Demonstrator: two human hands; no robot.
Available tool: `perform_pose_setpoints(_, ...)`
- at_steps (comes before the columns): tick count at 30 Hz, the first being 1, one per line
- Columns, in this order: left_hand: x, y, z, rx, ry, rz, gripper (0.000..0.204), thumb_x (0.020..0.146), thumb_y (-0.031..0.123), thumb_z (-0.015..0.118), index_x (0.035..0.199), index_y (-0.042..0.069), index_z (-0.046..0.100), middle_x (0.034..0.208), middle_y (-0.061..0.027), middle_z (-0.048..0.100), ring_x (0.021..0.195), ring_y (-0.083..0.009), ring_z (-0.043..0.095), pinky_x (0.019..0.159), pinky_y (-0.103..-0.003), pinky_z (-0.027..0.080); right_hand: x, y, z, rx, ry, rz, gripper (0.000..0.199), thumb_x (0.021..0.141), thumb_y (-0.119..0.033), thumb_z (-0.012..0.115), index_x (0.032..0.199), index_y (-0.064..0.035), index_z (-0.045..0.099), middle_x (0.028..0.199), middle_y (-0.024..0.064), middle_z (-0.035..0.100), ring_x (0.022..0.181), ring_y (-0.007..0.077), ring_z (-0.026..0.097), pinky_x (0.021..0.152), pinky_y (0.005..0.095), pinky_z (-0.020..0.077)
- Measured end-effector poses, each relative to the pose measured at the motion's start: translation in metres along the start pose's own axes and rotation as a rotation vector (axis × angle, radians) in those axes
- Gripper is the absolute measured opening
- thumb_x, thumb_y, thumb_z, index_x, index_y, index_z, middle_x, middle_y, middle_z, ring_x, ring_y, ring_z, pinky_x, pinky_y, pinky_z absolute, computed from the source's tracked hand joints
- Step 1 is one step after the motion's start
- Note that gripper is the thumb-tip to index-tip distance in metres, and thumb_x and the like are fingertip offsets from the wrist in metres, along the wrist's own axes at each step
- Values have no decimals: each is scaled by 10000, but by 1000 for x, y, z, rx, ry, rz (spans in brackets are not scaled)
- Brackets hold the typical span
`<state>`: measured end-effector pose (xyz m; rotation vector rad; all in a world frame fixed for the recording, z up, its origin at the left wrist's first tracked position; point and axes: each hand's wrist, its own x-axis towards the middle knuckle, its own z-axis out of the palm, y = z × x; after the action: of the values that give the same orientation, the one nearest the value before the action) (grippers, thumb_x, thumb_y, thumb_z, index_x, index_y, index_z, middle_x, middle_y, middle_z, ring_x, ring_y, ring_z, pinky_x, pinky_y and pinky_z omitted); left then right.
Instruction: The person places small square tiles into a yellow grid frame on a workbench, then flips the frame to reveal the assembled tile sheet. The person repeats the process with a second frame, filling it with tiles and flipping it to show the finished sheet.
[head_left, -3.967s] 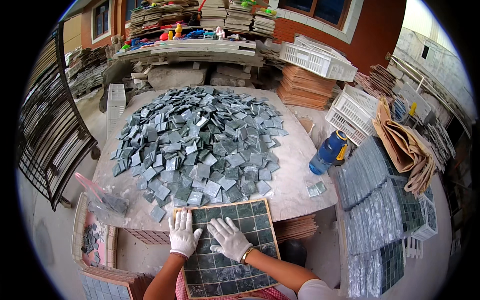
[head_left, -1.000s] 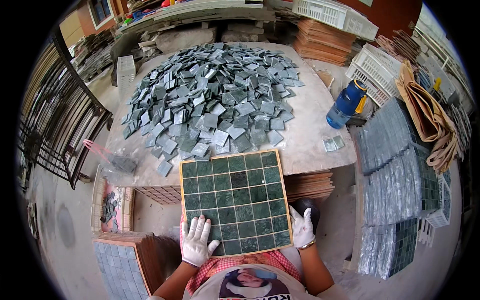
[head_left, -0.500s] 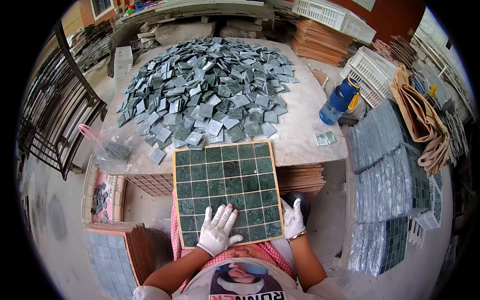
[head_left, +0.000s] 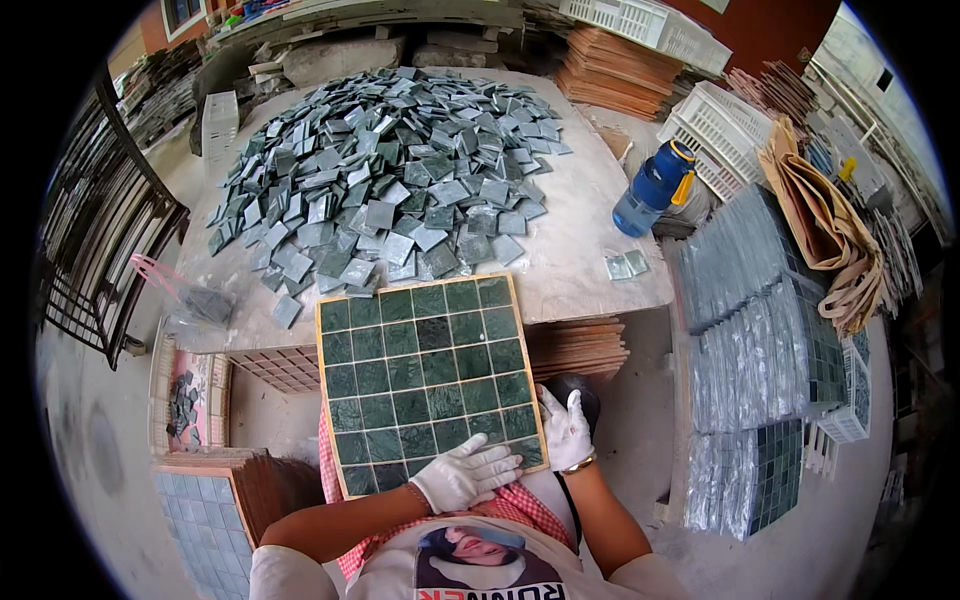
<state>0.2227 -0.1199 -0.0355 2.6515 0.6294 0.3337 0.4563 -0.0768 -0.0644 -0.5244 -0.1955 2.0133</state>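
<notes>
Here the left grip [head_left: 467,475] touches green tiles [head_left: 410,374].

Shirt [head_left: 385,562]: bears one row of bold block letters, partly cut off by the lower edge of view
Lettering [head_left: 510,593]: red at left, dark at right
Neighbour: a printed picture [head_left: 480,576] on the same cloth

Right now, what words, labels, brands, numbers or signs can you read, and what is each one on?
White shirt: red and black lettering below a printed picture, at the view's lower edge; I don't copy out wording.
Tiled board, blue bottle: no lettering I can make out.
Anything farther back is too small to read.
</notes>
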Motion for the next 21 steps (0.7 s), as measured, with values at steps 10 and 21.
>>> perform_pose_setpoints(10, -166, 11, -30, 274, 278, -809, 655, 857, 472, 538, 1345, 46, 445, 1403, -172, 418, 1320, -341, 364, 1100, -549, 173, -14, 49, 44, -2377, 278, -794, 824, 774, -348, 694, 1329, 112, 295, 1374, 292, 338, 1263, 451, 352, 1052, 511, 304)
perform_pose_setpoints(21, -167, 7, -4, -162, 613, -1087, 699, 832, 362, 616, 1345, -40, 367, 1394, -263, 367, 1277, -388, 390, 1043, -415, 348, 21, 85, 82, -2196, -753, -691, 606, 791, -380, 672, 1302, -131, 462, 1367, 204, 381, 1252, 399, 371, 1049, 557, 297)
